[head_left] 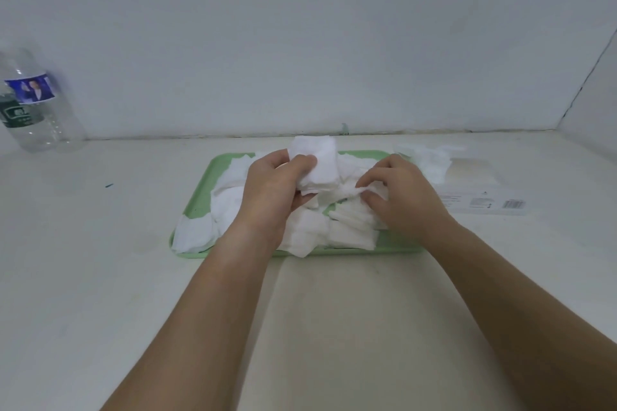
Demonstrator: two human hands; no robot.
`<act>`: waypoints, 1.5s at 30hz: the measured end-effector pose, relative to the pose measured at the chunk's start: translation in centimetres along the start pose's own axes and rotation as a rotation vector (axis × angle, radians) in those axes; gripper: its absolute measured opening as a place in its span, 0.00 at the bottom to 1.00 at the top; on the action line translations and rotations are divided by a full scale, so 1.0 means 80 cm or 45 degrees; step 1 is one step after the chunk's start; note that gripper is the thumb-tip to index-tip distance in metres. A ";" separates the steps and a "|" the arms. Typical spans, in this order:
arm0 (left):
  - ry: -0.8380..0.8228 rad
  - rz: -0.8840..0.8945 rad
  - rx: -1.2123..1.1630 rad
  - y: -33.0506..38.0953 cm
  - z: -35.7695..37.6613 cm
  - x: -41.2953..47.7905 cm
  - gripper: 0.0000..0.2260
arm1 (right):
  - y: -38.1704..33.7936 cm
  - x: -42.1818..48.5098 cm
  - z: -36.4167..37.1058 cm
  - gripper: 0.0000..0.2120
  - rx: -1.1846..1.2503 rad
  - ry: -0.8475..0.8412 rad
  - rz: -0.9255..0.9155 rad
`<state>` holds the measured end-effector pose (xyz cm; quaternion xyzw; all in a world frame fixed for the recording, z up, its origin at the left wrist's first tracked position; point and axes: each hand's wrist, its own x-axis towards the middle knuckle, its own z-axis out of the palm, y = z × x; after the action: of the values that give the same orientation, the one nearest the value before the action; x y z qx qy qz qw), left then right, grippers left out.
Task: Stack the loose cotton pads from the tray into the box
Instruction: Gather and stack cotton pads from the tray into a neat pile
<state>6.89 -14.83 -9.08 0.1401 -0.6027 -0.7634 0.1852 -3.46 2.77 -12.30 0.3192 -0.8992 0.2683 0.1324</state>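
Two hands over the green tray (200,197) on the tabletop (100,243); left hand (273,190) curled round a small stack of pads (317,160), raised just above the heap; right hand (400,200) pinching a single pad (360,191) near the heap's middle; loose cotton pads (300,233) strewn across the tray; box (474,183) just right of the tray, some pads inside; water bottle (36,103) far left, by the wall.

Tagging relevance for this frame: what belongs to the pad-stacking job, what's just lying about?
Job: green plastic tray; loose white cotton pads on it; pad stack in left hand; right hand pinching a pad; white cardboard box, right.
Lying about: clear plastic bottle, blue label, far left; small teal scrap.
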 end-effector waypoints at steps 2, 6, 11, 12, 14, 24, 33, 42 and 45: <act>0.014 -0.006 0.002 -0.001 0.000 0.001 0.03 | 0.000 -0.004 -0.006 0.03 0.238 0.118 0.085; 0.031 -0.024 0.030 -0.004 0.002 0.000 0.03 | -0.003 -0.016 -0.023 0.03 0.987 0.225 0.357; 0.013 -0.034 0.068 -0.010 0.012 -0.003 0.04 | -0.005 -0.021 -0.030 0.05 1.387 0.162 0.531; 0.016 -0.034 0.077 -0.011 0.014 -0.002 0.04 | -0.005 -0.020 -0.031 0.04 1.429 0.172 0.560; 0.020 -0.031 0.109 -0.014 0.016 -0.003 0.05 | -0.006 -0.019 -0.032 0.04 1.505 0.181 0.588; 0.006 0.122 0.393 -0.020 0.017 -0.005 0.07 | -0.004 -0.019 -0.027 0.12 1.721 -0.066 0.435; -0.059 0.120 0.405 -0.025 0.022 -0.005 0.09 | -0.014 -0.011 -0.012 0.10 1.375 -0.029 0.316; -0.223 0.066 0.418 -0.021 0.021 -0.006 0.09 | -0.019 -0.007 -0.010 0.10 1.139 0.135 0.299; -0.169 -0.038 0.295 -0.021 0.022 -0.003 0.10 | -0.021 -0.007 -0.010 0.10 1.033 0.173 0.296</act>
<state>6.11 -12.83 -10.27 0.1186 -0.6957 -0.6989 0.1162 -1.91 2.42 -11.19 0.2236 -0.7401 0.6338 0.0240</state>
